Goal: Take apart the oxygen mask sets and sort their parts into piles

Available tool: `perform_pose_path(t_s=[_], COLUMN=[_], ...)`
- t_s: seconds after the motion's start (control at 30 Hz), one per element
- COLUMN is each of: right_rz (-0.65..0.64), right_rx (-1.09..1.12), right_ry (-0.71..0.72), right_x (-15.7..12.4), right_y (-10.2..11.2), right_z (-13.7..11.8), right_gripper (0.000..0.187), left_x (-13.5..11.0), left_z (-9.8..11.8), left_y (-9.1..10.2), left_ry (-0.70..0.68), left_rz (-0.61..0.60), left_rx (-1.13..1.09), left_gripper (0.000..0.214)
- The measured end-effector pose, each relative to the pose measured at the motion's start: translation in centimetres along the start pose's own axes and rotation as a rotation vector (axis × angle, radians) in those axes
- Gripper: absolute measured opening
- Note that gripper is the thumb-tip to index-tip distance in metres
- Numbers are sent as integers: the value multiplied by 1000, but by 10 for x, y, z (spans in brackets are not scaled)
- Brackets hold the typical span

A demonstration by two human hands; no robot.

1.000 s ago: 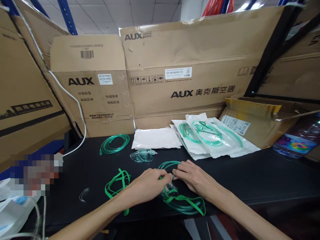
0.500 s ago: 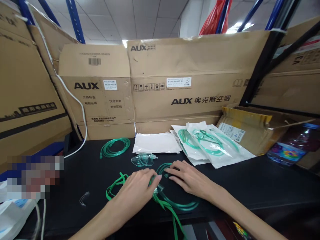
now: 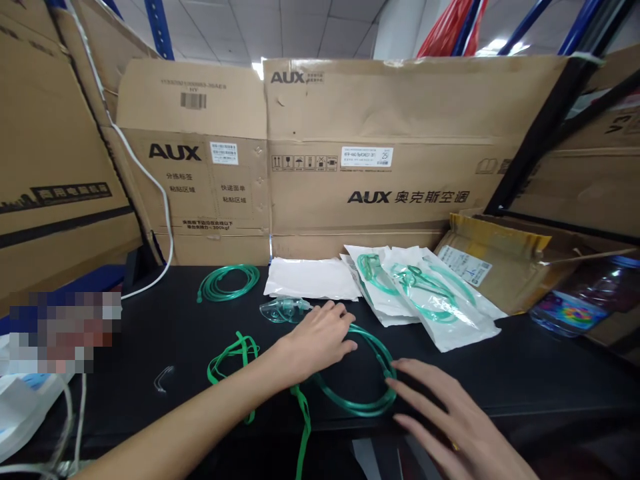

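1. Tube (image 3: pixel 370 409): loose green loop on the black table (image 3: pixel 480 363), near its front edge, between the hands.
2. Left hand (image 3: pixel 320 340): palm down over the loop's far left side, fingers bent. Undersides hidden; cannot tell whether it grasps anything.
3. Right hand (image 3: pixel 450 417): fingers spread, nothing held; fingertips at the loop's right side, contact unclear.
4. Green strap (image 3: pixel 303 427) emerges below the left forearm and hangs past the table edge.
5. Clear mask (image 3: pixel 283 311) lies just beyond the left hand; second coil (image 3: pixel 225 295) farther left.
6. Handling, my judgement: tube light, bendy, springy, smooth enough to slip; not fragile, though it may kink. Best hold: pinch all strands together at the right side.
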State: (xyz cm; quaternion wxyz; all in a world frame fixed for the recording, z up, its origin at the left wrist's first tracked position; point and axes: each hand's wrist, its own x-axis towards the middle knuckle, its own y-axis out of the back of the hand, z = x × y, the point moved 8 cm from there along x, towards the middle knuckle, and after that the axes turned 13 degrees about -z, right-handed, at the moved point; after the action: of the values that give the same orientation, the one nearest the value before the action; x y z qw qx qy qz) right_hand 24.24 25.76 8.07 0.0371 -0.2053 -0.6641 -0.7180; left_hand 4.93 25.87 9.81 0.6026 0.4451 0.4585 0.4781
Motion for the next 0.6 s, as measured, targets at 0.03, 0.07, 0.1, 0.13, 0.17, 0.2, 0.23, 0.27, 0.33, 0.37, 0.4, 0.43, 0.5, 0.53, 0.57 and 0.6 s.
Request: perform_pose_path(t_s=[0.03, 0.07, 0.1, 0.13, 0.17, 0.2, 0.23, 0.27, 0.33, 0.37, 0.4, 0.43, 0.5, 0.53, 0.57, 0.6], right_rz=[67, 129, 182, 208, 212, 186, 160, 138, 135, 150, 172, 193, 225, 242, 259, 277], right_rx=[-3, -12, -30, -59, -96, -125, -144, -157, -195, -219, -243, -265, -293, -305, -321, -340], right_ry=[-70, -151, -233, -315, -381, -434, -466, -481, -499, -503, -507, -506, -498, -498, -501, -507], right_x=[-6, -13, -21, -27, -33, -38, -41, -43, -46, -46, -46, -44, -39, -35, -31, -26], right_y=[7, 13, 18, 19, 18, 12, 6, -1, -12, -15, -16, -16, -10, -4, 4, 13], right_z=[12, 28, 44, 61, 77, 92, 104, 113, 124, 127, 129, 131, 136, 140, 145, 150], right_gripper=[36, 35, 35, 37, 42, 51, 58, 62, 63, 61, 58, 56, 56, 56, 57, 57], left_x=[12, 23, 32, 40, 47, 52, 56, 59, 64, 66, 68, 71, 75, 77, 78, 78], left_z=[-1, -4, -6, -8, -9, -8, -7, -5, 0, 3, 4, 5, 6, 5, 5, 4], left_y=[-2, -4, -5, -5, -4, -3, -2, -1, 0, 1, 2, 3, 6, 9, 11, 14], left_ry=[-6, -9, -13, -19, -25, -31, -35, -35, -30, -27, -24, -24, -34, -47, -67, -94], left_rz=[-45, -91, -139, -191, -246, -304, -361, -412, -485, -502, -506, -496, -449, -419, -393, -371], left_rx=[7, 11, 14, 16, 18, 22, 27, 34, 49, 54, 57, 56, 38, 17, -12, -51], left_gripper=[39, 38, 36, 33, 30, 28, 27, 26, 26, 26, 26, 27, 28, 28, 27, 25])
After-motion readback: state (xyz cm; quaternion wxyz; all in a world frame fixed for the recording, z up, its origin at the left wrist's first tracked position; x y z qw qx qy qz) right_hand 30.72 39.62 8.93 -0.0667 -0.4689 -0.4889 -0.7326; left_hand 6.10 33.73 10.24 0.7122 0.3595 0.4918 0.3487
